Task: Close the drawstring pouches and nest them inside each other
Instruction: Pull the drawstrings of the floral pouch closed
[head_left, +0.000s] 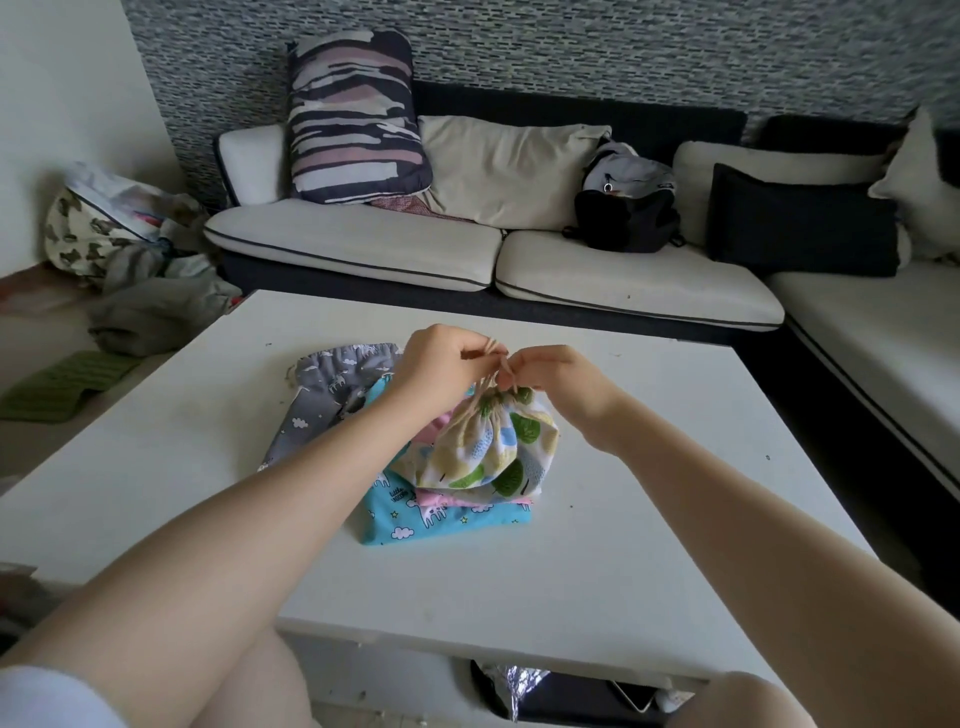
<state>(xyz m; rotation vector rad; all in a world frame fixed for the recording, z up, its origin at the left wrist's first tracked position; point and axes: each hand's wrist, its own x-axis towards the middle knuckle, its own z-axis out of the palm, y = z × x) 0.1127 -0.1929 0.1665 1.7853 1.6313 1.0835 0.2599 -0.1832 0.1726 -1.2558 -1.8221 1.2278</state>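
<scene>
A small leaf-print pouch (488, 452) sits gathered shut on top of a pile in the middle of the white table (597, 545). Its beige drawstring (493, 366) runs up from the cinched mouth. My left hand (441, 364) and my right hand (550, 371) both pinch the cord just above the pouch, fingertips almost touching. Under it lie a pink pouch (452, 500), a turquoise pouch (441, 525) with white animals, and a grey pouch (332, 384) with white clouds, spread flat to the left.
A cream and black corner sofa (623, 280) wraps the far and right sides, with cushions and a black-grey backpack (626, 208). Bags and clothes (130, 244) are piled on the floor at left. A shelf under the table holds foil (511, 686).
</scene>
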